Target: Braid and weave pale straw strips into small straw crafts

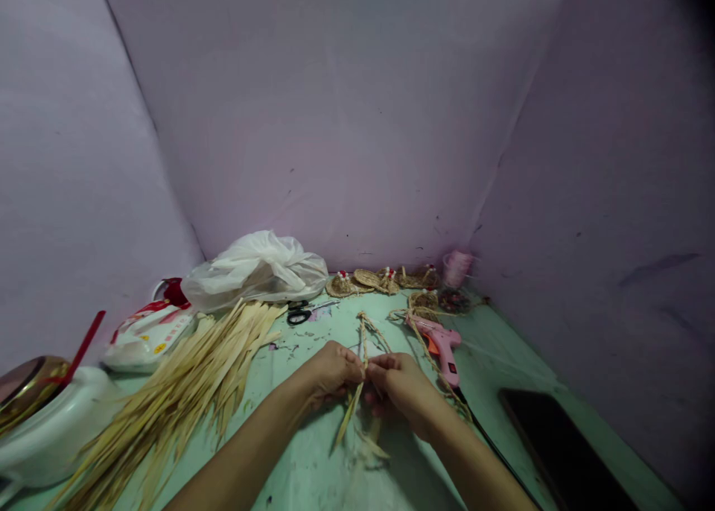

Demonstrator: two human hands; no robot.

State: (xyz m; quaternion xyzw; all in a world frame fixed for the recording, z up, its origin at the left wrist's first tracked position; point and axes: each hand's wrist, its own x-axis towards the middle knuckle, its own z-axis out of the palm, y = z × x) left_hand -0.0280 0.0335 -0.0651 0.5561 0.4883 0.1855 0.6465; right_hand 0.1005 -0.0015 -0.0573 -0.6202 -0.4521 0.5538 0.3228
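A straw braid [364,338] runs down from a knot on the table to my two hands, which meet in the middle. My left hand [334,373] pinches the braid from the left side. Pressed against the same spot, my right hand [395,381] grips it with thumb and forefinger. Loose strand ends [349,418] hang below my fingers, and a frayed end [373,448] lies under my right hand. A second length of braid slants away from the knot toward the right. My lower fingers are partly hidden.
Straw strips [190,384] lie at left beside a wipes pack [148,338], a white pot [67,421] and a plastic bag [260,269]. Black scissors [299,316], small woven hats [342,284], a pink glue gun [444,343], pink thread spool [456,267] and phone [558,444] are around.
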